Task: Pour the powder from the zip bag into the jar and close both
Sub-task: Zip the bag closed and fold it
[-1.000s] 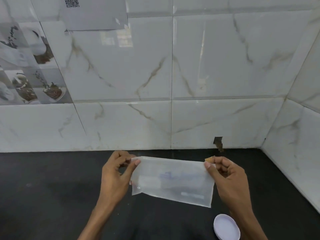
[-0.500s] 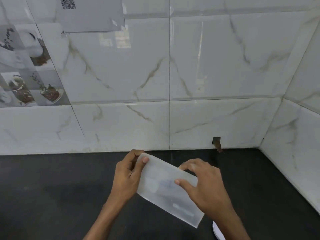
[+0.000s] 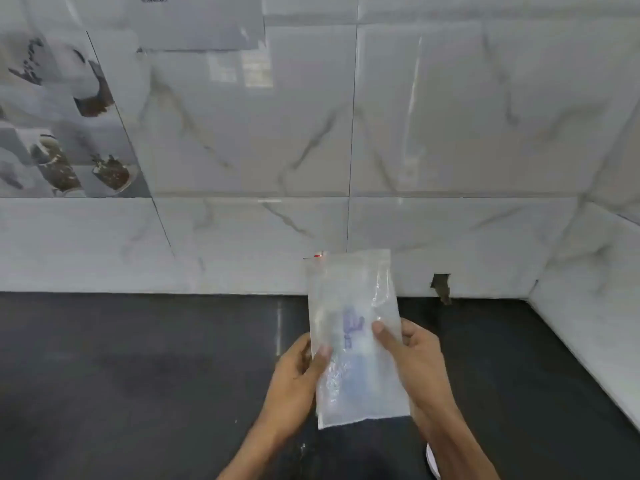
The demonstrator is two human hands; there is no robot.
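Both hands, left hand [image 3: 294, 375] and right hand [image 3: 415, 362], grip the upright zip bag [image 3: 353, 327] above the table [image 3: 138, 375]; the jar is unseen, and any leftover powder could spill if the seal is not fully pressed.

I count one zip bag [image 3: 353, 337], clear plastic, pinched between my two hands: my left hand [image 3: 294, 379] at its left edge and my right hand [image 3: 415, 362] at its right edge. One black bench [image 3: 138, 375] lies under them. One white round lid [image 3: 432, 460] shows only as a sliver beside my right forearm. One sheet of paper [image 3: 194, 22] hangs on the tiled wall.
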